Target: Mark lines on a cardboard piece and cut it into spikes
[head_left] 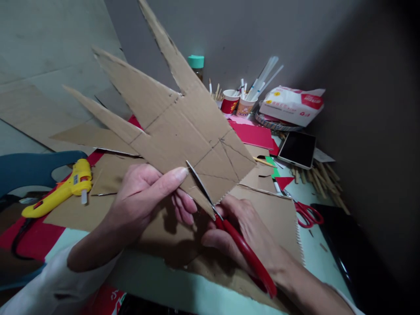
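A piece of brown cardboard [193,122] with long pointed spikes at its upper left is held up over the table. Pencil lines cross its lower right part. My left hand [154,188] pinches its lower edge, thumb on top and fingers beneath. In my right hand [243,227] is a pair of scissors [243,249] with red handles. Their blades are at the cardboard's lower corner, one lying across its face, the other mostly hidden. More cardboard [269,218] lies below both hands.
At left rests a yellow glue gun [72,183]. Behind stand paper cups [229,103] with straws and a packet of tissues [292,105]. A phone [298,148], red-handled scissors [306,214], wooden sticks [323,179] and red paper [252,134] lie at right.
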`<control>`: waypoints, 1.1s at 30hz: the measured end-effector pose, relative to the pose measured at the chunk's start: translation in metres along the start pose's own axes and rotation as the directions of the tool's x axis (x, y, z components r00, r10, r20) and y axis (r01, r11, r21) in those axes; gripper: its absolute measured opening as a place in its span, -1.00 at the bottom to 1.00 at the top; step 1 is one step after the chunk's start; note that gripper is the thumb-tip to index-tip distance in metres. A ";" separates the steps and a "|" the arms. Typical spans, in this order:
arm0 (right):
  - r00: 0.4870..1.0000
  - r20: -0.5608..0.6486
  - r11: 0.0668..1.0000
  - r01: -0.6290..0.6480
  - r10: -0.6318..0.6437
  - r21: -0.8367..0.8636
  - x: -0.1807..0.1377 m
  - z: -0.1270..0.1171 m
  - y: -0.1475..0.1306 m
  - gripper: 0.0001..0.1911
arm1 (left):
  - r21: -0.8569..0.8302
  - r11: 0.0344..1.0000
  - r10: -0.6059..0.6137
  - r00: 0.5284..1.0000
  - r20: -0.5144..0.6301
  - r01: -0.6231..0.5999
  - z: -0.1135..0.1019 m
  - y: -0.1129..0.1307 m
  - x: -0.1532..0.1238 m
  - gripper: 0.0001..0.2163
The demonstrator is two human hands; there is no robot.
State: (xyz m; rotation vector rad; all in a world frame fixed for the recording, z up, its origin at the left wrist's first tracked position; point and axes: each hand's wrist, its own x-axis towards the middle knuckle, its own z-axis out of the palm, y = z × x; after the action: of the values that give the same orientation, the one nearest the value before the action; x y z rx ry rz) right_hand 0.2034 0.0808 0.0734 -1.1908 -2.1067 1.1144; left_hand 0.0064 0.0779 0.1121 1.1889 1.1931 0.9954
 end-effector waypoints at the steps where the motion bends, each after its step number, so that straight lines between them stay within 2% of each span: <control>1: 1.000 -0.016 1.000 0.020 -0.020 0.010 0.000 0.001 0.002 -0.57 | -0.001 1.000 -0.005 1.000 0.005 0.005 0.000 0.000 0.001 -0.56; 6: 0.993 -0.055 0.993 0.105 -0.102 0.048 0.001 0.008 0.009 -0.56 | -0.025 0.999 -0.027 1.000 -0.007 0.027 0.001 0.000 0.003 -0.54; 14: 0.986 -0.081 0.986 0.152 -0.147 0.068 0.002 0.012 0.012 -0.60 | -0.059 0.998 -0.040 0.999 -0.010 0.039 0.001 -0.002 0.007 -0.53; 18: 0.992 -0.073 0.983 0.113 -0.104 0.142 0.003 0.013 0.011 -0.57 | -0.089 0.995 -0.045 0.998 0.034 0.048 0.000 -0.003 0.008 -0.54; 24: 0.999 -0.035 0.975 0.000 0.007 0.224 0.005 0.010 0.008 -0.50 | -0.046 0.999 -0.004 1.000 -0.028 0.003 0.003 -0.001 0.003 -0.53; 30: 0.995 0.032 0.958 -0.099 0.094 0.270 0.002 0.003 0.000 -0.55 | -0.066 0.996 -0.051 0.997 0.052 0.055 0.004 -0.001 0.001 -0.53; 33: 0.996 0.090 0.954 -0.047 0.021 0.297 0.003 0.000 -0.007 -0.65 | -0.058 0.996 -0.061 0.996 0.063 0.065 0.004 0.001 0.000 -0.53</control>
State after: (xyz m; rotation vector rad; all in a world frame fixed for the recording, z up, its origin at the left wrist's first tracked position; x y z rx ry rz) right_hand 0.1988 0.0816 0.0792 -1.0539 -1.8969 1.4632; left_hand 0.0108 0.0769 0.1130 1.1202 1.1378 0.9345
